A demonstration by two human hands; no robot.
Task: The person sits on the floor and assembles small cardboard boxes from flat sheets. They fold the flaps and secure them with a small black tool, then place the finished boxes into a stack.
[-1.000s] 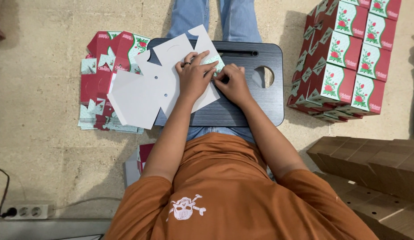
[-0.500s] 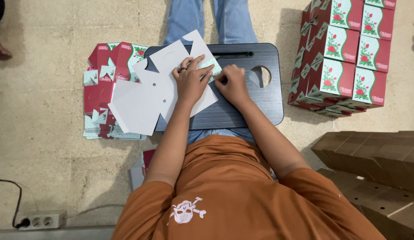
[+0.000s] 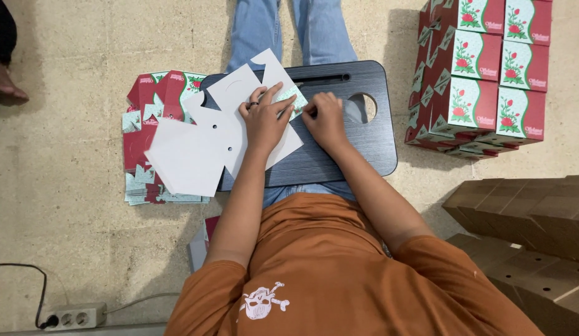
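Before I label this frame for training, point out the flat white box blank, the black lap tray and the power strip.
Box blank (image 3: 196,152), head view, on its white left flap.
Lap tray (image 3: 358,146), head view, on bare black surface at right.
Power strip (image 3: 72,317), head view, on its middle.

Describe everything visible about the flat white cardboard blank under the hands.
The white cardboard blank lies unfolded, plain side up, on the black lap tray, overhanging its left edge. It has angled flaps and small holes. The left hand presses on it; the right hand pinches a printed green flap at its upper right.
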